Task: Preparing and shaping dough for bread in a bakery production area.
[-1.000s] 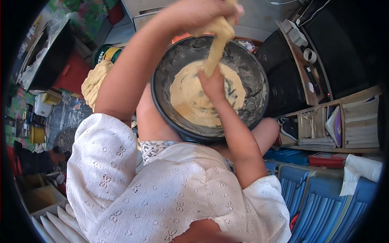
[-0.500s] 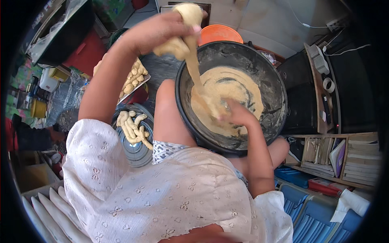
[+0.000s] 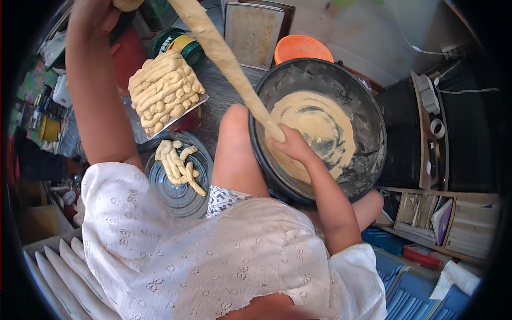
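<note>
Bright daylight, fisheye bending, dark rim

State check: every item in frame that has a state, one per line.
left hand: raised, gripping the dough rope's upper end
right hand: in the pan, pinching the rope's lower end
dough rope: stretched taut between both hands
black pan: holds a smeared layer of dough
tray: piled with shaped pieces
round lid: few pieces on top
orange bowl: upside down
</note>
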A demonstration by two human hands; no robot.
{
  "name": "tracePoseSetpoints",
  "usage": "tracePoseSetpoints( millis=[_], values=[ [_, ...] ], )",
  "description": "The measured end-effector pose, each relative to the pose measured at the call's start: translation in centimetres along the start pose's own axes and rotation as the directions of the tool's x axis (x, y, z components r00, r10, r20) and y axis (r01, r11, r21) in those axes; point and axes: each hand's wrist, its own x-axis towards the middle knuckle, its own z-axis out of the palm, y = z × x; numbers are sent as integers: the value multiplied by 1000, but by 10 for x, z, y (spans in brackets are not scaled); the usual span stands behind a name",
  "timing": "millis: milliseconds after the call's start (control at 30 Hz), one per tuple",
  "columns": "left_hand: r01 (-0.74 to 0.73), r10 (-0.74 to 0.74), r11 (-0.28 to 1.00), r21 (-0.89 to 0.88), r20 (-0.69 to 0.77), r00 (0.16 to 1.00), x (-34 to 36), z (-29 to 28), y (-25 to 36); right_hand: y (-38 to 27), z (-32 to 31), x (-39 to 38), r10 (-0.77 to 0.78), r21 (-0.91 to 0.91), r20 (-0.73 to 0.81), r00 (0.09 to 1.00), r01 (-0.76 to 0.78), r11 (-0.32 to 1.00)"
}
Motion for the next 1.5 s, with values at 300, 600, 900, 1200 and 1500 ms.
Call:
tracePoseSetpoints(
  millis=[300, 600, 900, 1200, 1500],
  values=[
    [607, -602, 730, 315, -126, 789, -27, -48, -104, -78, -41, 20, -226, 650, 695, 682, -464, 602],
    [768, -722, 602, 216, -262, 640, -17, -119, -227, -145, 93, 192, -254, 576, 756, 603, -430, 695],
    [654, -601, 564, 505, -292, 744, -35, -115, -370, -126, 242, 301, -103, 612, 354, 930, -146, 777],
    [627, -594, 746, 223, -202, 778, -82, -32, -387, -87, 270, 268, -200, 681, 242, 949, -20, 732],
    [783, -370, 378, 494, -695, 617, -46, -104, -461, -114, 284, 274, -102, 581, 56, 993, 50, 812]
  ],
)
